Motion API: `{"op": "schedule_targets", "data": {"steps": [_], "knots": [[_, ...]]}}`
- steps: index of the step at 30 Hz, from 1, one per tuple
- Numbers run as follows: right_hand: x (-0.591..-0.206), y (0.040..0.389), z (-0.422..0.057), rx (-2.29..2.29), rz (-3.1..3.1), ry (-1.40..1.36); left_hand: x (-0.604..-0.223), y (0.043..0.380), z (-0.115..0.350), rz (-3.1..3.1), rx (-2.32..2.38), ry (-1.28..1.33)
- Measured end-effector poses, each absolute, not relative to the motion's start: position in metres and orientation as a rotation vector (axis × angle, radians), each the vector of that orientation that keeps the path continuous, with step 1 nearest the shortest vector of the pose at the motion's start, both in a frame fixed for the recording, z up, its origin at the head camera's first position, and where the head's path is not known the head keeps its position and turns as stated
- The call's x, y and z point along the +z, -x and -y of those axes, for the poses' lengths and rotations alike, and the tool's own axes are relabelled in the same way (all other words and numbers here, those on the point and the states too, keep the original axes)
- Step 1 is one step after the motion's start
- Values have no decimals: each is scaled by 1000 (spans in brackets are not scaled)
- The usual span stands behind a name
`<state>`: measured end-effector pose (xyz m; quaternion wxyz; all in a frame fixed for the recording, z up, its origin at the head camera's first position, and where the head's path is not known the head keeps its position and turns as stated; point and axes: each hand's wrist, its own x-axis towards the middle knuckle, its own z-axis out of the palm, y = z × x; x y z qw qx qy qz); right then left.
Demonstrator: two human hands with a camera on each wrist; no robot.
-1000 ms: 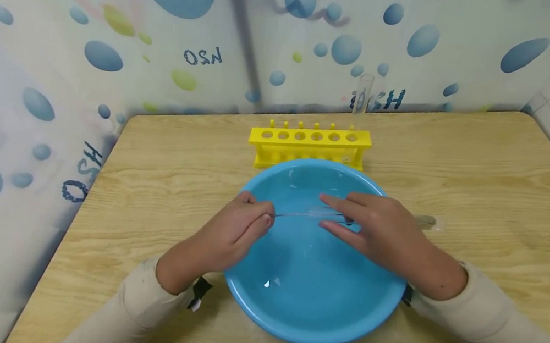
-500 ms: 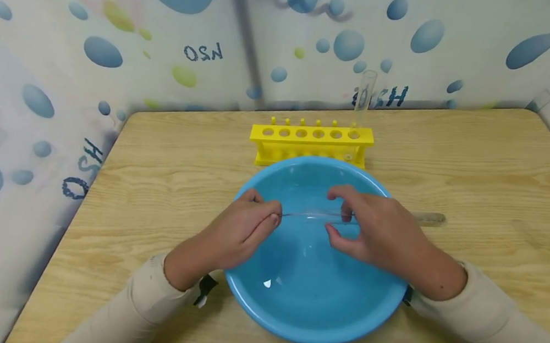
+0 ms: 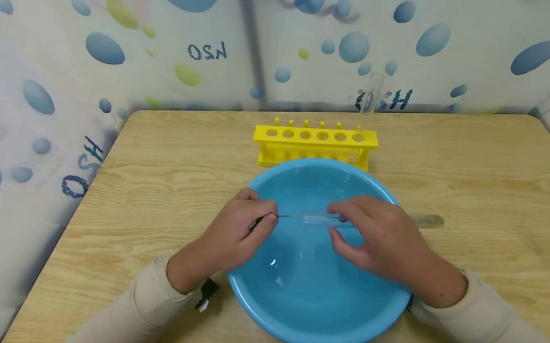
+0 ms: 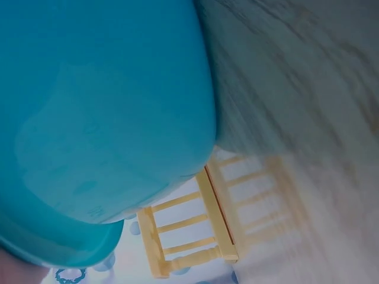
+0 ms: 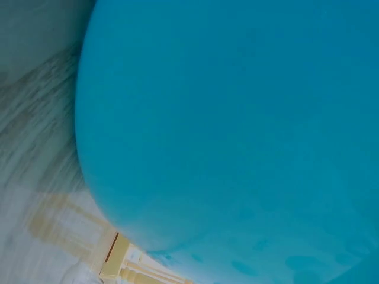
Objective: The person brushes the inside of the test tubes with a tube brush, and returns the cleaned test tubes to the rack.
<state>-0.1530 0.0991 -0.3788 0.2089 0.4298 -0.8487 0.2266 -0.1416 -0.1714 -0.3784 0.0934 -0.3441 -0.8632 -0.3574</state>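
Observation:
In the head view, my left hand (image 3: 237, 228) grips the end of a thin twisted-wire test tube brush (image 3: 288, 215) over the left side of a blue basin (image 3: 311, 338). The wire runs right into a clear glass test tube (image 3: 317, 221), lying nearly level above the basin. My right hand (image 3: 383, 234) holds this tube, thumb and index finger apart near its mouth. The hand hides the tube's middle. Greyish bristles (image 3: 426, 221) show past the hand on the right. Both wrist views mostly show the basin's outer wall (image 4: 118, 118).
A yellow test tube rack (image 3: 315, 137) stands behind the basin. Another clear test tube (image 3: 373, 95) stands upright in its rightmost hole. The wooden table (image 3: 182, 151) meets a patterned wall (image 3: 168, 45) at the back.
My left hand has shifted slightly right. The right thumb and fingers have also moved a little right along the tube. The bristles now show farther right past the right hand.

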Motion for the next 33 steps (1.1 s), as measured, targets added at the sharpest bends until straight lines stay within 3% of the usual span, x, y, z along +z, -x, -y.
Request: {"op": "schedule_targets", "data": {"steps": [33], "knots": [[-379,152,-102,518,2331,-1049,-381,141,173,2502,-1498,788]]}}
